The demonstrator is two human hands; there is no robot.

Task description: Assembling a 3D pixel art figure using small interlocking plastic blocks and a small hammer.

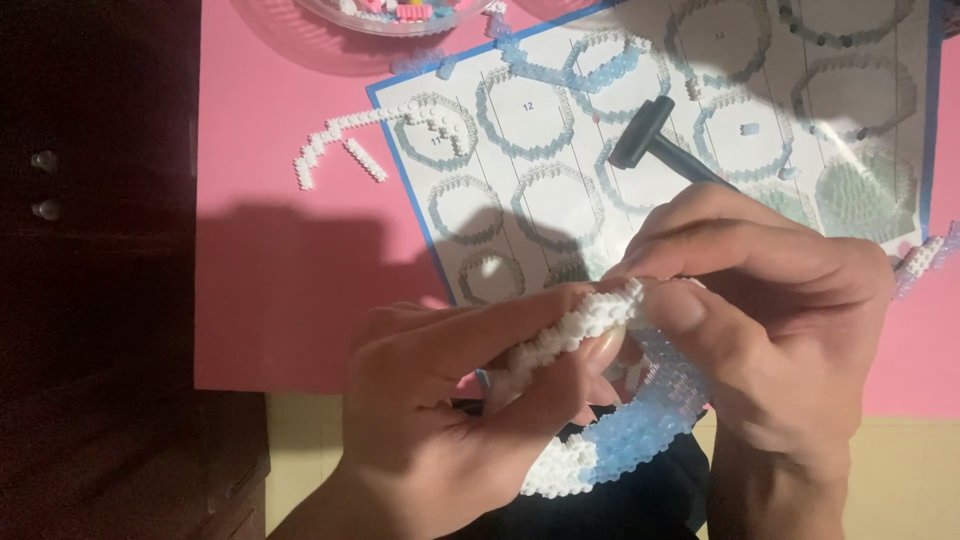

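Both my hands hold a ring built of tiny white and pale blue blocks [640,425]. My left hand [440,400] grips its white upper edge from the left, thumb under the rim. My right hand [770,290] pinches the same white edge from the right, and a small black hammer [650,135] sticks out past its fingers over the sheet. The lower arc of the ring hangs below my hands; its middle is hidden by my fingers.
A white instruction sheet [530,105] with a blue border and printed ring outlines lies on a pink mat [290,260]. Loose white block strips [340,140] lie at its left. A clear bowl [390,15] of pieces sits at the top; dark furniture stands at the left.
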